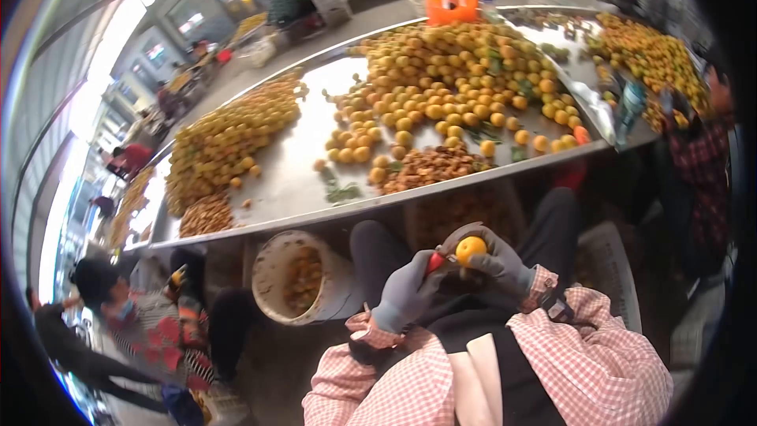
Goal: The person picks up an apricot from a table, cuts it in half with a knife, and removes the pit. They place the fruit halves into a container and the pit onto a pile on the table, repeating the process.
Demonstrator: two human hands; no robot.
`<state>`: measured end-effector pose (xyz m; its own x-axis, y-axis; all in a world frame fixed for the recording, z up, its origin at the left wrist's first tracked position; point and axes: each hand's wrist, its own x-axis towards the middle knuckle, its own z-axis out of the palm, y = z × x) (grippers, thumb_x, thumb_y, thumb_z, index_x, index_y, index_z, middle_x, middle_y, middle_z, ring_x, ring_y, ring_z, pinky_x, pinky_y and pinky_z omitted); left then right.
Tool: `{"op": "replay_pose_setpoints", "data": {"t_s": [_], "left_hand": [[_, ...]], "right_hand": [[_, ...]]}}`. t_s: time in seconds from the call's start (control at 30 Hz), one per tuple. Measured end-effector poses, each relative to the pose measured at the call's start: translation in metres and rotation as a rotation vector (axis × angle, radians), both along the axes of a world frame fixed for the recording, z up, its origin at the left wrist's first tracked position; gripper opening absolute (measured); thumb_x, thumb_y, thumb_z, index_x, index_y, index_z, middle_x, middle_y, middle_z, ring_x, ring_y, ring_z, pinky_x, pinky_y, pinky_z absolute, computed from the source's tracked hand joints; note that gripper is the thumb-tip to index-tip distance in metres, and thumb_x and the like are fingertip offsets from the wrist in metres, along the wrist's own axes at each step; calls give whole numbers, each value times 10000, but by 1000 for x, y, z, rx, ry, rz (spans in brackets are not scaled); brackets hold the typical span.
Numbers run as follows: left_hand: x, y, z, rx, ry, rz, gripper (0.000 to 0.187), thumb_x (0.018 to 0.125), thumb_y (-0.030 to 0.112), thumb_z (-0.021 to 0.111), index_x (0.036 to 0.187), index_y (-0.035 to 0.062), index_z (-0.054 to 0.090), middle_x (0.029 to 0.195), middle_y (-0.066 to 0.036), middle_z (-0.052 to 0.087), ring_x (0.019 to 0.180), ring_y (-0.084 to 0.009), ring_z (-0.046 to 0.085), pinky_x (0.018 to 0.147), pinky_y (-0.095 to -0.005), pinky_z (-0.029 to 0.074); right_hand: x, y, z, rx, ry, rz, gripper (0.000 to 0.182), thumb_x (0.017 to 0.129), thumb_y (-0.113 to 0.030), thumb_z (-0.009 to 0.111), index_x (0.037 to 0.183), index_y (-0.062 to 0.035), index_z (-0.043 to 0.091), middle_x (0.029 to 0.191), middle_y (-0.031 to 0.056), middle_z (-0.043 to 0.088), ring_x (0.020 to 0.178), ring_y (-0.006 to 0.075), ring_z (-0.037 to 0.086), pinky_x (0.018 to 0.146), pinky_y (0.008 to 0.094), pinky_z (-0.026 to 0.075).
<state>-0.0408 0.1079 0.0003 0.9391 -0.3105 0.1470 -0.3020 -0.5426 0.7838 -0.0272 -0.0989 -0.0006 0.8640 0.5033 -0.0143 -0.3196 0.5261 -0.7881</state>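
My left hand [408,293], in a grey glove, is closed around the red handle of a small tool [435,262]; its working end is too small to make out. Beside it, my gloved right hand [509,267] grips a round yellow-orange fruit [471,249], whose top faces me. Both hands are close together above my lap, with the tool near the fruit's left side. In front, a large heap of similar fruit [441,63] lies on a metal table [288,118]. A pile of brown peel-like pieces [434,169] lies near its edge.
A white bucket [270,288] holding fruit pieces stands left of my knees. A pale crate [619,268] is at my right. An orange bag [451,6] sits at the table's far edge. A co-worker [146,331] sits at left, another [702,158] at right.
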Motion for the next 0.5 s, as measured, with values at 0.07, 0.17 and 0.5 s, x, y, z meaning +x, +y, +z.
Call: {"op": "replay_pose_setpoints", "data": {"t_s": [0.07, 0.17, 0.5], "left_hand": [[5, -6, -4, -12, -76, -46, 263, 865, 181, 627, 1085, 77, 526, 808, -201, 615, 744, -397, 617, 602, -408, 481], [7, -11, -9, 6, -48, -105, 283, 859, 190, 638, 1093, 74, 529, 819, -196, 624, 746, -381, 627, 602, -394, 486], [19, -17, -27, 249, -171, -134, 419, 833, 246, 654, 1200, 91, 528, 941, -147, 652, 728, -324, 647, 581, -346, 505]], "right_hand": [[3, 4, -20, 107, -290, -81, 368, 834, -189, 709, 1134, -75, 530, 1149, 85, 530, 1080, 185, 517, 960, 307, 402], [-4, -5, -29, 56, -283, -115, 391, 816, -65, 706, 1150, -89, 504, 1166, 84, 519, 1125, 191, 496, 1009, 324, 366], [-4, -9, -56, -319, -220, -169, 512, 775, -4, 739, 1205, -86, 473, 1201, 64, 495, 1106, 166, 496, 986, 290, 390]]}}
